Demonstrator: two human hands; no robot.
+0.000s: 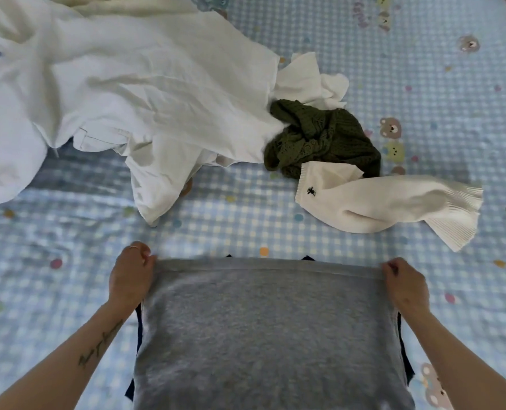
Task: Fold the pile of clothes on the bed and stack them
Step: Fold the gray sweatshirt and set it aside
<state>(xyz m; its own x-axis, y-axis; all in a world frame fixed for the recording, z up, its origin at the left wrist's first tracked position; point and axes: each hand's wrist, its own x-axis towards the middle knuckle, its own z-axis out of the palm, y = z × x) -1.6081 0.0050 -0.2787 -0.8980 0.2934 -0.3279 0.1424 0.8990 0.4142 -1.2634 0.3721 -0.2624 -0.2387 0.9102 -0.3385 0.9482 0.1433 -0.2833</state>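
— Where are we with this one?

— We have the grey sweatshirt point(269, 329) spread in front of us on the bed point(423, 84), lying over a dark navy garment point(138, 329) whose edges peek out along both sides and at the far hem. Our left hand point(130, 273) pinches the far left corner of the grey piece and our right hand point(404, 284) pinches the far right corner, both clamped on the cloth, set wide apart with the top edge stretched between them.

— So what makes this fold come out well?

— We should keep that edge taut and level, so that neither corner runs ahead of the other. If the fold goes toward us, we lay the far edge squarely onto the near part and then flatten the crease with our palms. We judge the knit soft and thick, so it should hold a crease loosely and bunch if we let it slacken.

— And the navy piece below?

— We should lift only the grey layer; dragging the lower one would spoil the stack.

— What is left afterwards?

— Plenty, by the look of it: the white shirt heap point(145, 93) at far left, the olive knit point(322, 137) crumpled beside it, and the cream knit sweater point(379, 199) just in front of that, all unfolded.
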